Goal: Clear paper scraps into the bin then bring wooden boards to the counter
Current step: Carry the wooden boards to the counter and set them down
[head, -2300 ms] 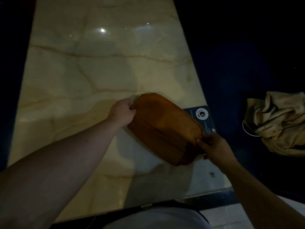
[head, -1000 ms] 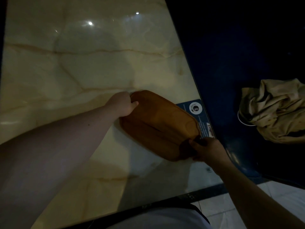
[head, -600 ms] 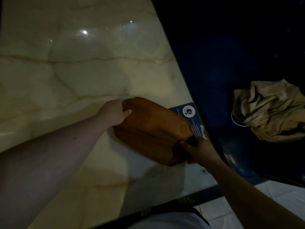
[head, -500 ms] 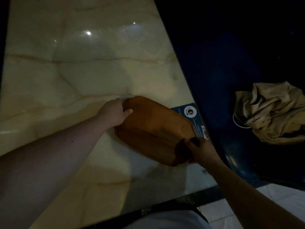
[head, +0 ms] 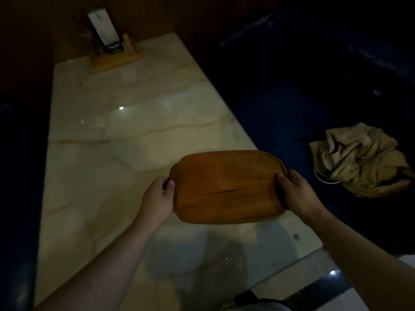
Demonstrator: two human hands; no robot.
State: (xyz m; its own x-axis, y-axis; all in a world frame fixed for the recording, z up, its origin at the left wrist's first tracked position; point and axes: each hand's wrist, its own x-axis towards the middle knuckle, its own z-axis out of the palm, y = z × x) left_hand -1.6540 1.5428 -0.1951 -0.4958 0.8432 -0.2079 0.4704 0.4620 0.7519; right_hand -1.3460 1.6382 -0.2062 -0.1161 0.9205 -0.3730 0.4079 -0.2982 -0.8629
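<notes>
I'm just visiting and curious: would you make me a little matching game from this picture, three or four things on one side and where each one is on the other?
Things:
1. orange-brown wooden board
2. crumpled tan cloth
3. light wooden stand holding a white card
4. left hand

Places:
A. at the far end of the pale marble table
B. on the dark blue seat to the right of the table
C. gripping the board's left end
D. held between both hands, the right hand on its right end

Pairs: 1-D, 2-B, 3-A, 4-C
</notes>
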